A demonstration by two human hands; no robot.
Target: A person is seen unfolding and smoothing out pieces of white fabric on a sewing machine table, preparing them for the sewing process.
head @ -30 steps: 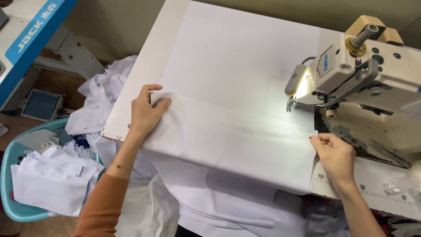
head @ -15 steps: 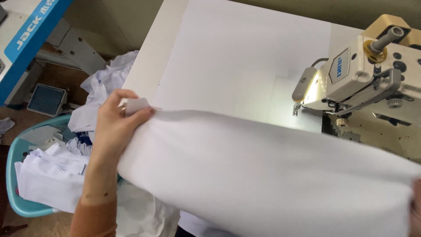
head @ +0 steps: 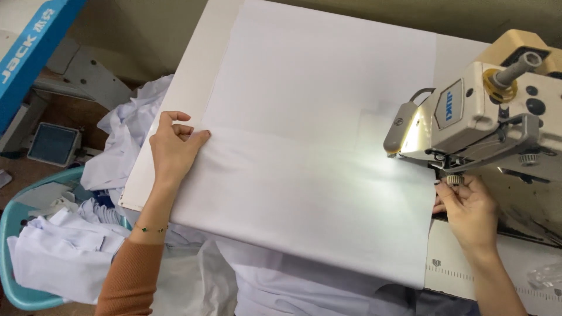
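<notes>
A large white fabric panel (head: 304, 193) lies spread across the white sewing table (head: 193, 70). My left hand (head: 172, 146) pinches the panel's left corner near the table's left edge. My right hand (head: 468, 213) holds the panel's right edge just under the head of the cream sewing machine (head: 497, 111), whose lamp lights the cloth. The needle area is hidden by my right hand and the machine head. More white fabric hangs off the table's near edge.
A teal basket (head: 17, 234) full of white garments stands on the floor at lower left, with more white cloth heaped beside the table. A blue machine edge (head: 29, 52) shows at upper left. A printed ruler strip (head: 462, 272) runs along the table's near right.
The panel, lifted and swept across half a second ago, now lies flat on the table. My left hand has set its corner down and my right hand has brought the edge under the machine head.
</notes>
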